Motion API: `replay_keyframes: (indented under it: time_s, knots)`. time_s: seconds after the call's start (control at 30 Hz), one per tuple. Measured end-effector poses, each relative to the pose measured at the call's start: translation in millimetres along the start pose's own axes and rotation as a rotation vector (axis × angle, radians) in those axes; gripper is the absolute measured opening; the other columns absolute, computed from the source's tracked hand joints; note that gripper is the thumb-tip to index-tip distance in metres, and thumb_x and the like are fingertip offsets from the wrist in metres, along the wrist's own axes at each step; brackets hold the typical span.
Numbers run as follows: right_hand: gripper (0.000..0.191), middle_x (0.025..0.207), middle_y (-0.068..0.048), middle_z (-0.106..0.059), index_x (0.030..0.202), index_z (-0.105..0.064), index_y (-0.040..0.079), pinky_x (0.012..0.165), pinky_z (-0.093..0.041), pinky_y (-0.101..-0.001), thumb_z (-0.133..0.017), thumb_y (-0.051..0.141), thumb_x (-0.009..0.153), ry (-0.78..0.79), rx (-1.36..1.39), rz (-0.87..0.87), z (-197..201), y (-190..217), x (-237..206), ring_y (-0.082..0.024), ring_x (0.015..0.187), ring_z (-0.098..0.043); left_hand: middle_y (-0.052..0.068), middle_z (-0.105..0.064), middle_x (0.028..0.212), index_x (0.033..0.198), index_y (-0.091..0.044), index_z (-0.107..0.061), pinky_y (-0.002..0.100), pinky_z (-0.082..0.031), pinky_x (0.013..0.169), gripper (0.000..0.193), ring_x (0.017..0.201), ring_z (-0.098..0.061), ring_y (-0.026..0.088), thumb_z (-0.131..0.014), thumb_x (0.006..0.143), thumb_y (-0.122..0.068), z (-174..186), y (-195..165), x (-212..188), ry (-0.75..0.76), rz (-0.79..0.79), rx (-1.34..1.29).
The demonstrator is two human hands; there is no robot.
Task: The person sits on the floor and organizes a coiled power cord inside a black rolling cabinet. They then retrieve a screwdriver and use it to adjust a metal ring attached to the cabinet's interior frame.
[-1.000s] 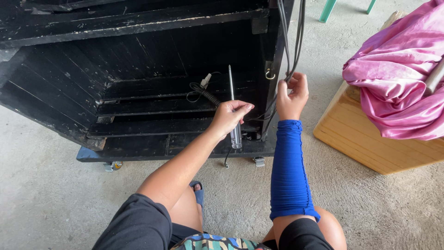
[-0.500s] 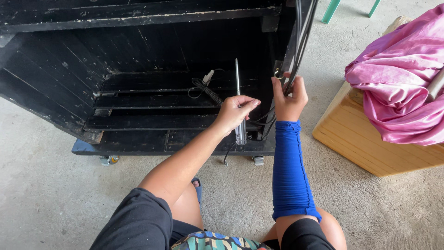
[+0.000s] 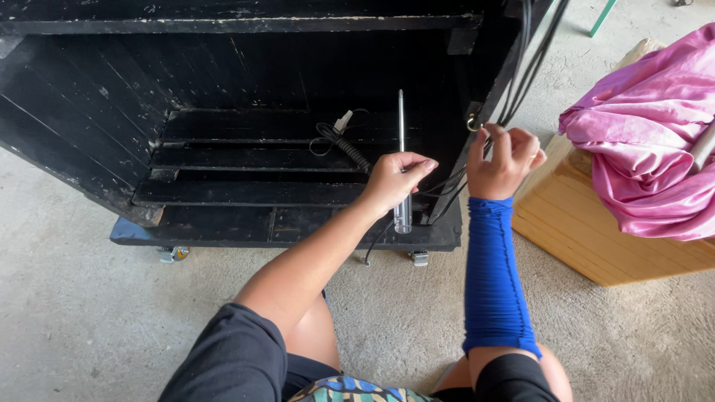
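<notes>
My left hand (image 3: 393, 181) grips a screwdriver (image 3: 401, 134) with a clear handle, its metal shaft pointing up in front of the open black wooden cabinet (image 3: 223, 89). My right hand (image 3: 505, 158), with a blue sleeve on the forearm, pinches black cables (image 3: 521, 67) that hang down the cabinet's right edge, next to a small metal ring (image 3: 472, 123). A coiled black cord with a white plug (image 3: 339, 132) lies on a slatted shelf inside the cabinet.
The cabinet stands on small casters (image 3: 173, 254) on a concrete floor (image 3: 89, 313). To the right, pink cloth (image 3: 648, 141) is piled on a light wooden box (image 3: 588, 231). My knees are at the bottom of the view.
The view has shifted slightly. My right hand has lowered a little along the cables. The left hand still holds the screwdriver upright, in about the same spot.
</notes>
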State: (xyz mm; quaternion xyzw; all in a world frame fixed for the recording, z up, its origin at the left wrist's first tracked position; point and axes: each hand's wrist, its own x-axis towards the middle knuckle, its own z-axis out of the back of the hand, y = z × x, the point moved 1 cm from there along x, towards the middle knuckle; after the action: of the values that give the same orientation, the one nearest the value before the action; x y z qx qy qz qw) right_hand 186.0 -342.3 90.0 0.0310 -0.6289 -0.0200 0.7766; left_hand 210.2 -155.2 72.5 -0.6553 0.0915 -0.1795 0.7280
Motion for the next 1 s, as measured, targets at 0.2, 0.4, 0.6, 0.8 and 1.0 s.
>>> replay_keyframes:
  time_s: [0.2, 0.4, 0.6, 0.8, 1.0]
  knots:
    - [0.029, 0.094, -0.005, -0.061, 0.120, -0.071, 0.009, 0.068, -0.053, -0.0339, -0.085, 0.025, 0.100, 0.192, 0.308, -0.096, 15.3, -0.2, 3.9, -0.020, 0.078, -0.064, 0.000, -0.072, 0.076, 0.104, -0.007, -0.078, 0.021, -0.054, 0.053, 0.027, 0.058, -0.060, 0.005, -0.072, 0.094, -0.031, -13.2, 4.8, 11.1, -0.013, -0.004, -0.035]
    - [0.019, 0.085, -0.007, -0.059, 0.103, -0.070, 0.011, 0.059, -0.049, -0.0372, -0.082, 0.026, 0.103, 0.277, -0.023, 0.142, 26.5, 0.6, 20.6, -0.025, 0.075, -0.064, 0.000, -0.074, 0.080, 0.103, -0.006, -0.079, 0.022, -0.055, 0.054, 0.029, 0.062, -0.063, 0.005, -0.073, 0.092, -0.032, -28.0, 9.7, 16.1, -0.025, -0.041, -0.087]
    - [0.020, 0.087, -0.009, -0.063, 0.100, -0.063, 0.006, 0.067, -0.052, -0.0416, -0.075, 0.019, 0.109, 0.279, 0.008, 0.149, 15.9, 0.4, 16.0, -0.029, 0.081, -0.065, 0.001, -0.073, 0.076, 0.101, -0.006, -0.079, 0.022, -0.055, 0.052, 0.027, 0.059, -0.063, 0.006, -0.073, 0.093, -0.032, -22.2, 7.7, 9.2, -0.031, -0.091, -0.059]
    - [0.023, 0.091, -0.013, -0.068, 0.097, -0.058, 0.004, 0.069, -0.054, -0.0419, -0.072, 0.016, 0.109, 0.133, 0.128, -0.077, 1.8, 11.3, 4.3, -0.034, 0.081, -0.067, 0.000, -0.072, 0.076, 0.101, -0.007, -0.079, 0.020, -0.054, 0.053, 0.026, 0.060, -0.062, 0.004, -0.072, 0.094, -0.031, -3.0, -2.7, -4.0, -0.043, -0.098, -0.091]
    - [0.034, 0.064, -0.010, -0.059, 0.085, -0.051, 0.003, 0.054, -0.046, -0.0365, -0.069, 0.023, 0.106, 0.012, 0.214, -0.615, -19.8, 37.9, 1.8, -0.023, 0.054, -0.056, -0.001, -0.072, 0.077, 0.102, -0.009, -0.079, 0.021, -0.055, 0.053, 0.024, 0.060, -0.062, 0.005, -0.072, 0.093, -0.030, 4.8, -9.7, -5.5, -0.043, -0.082, -0.122]
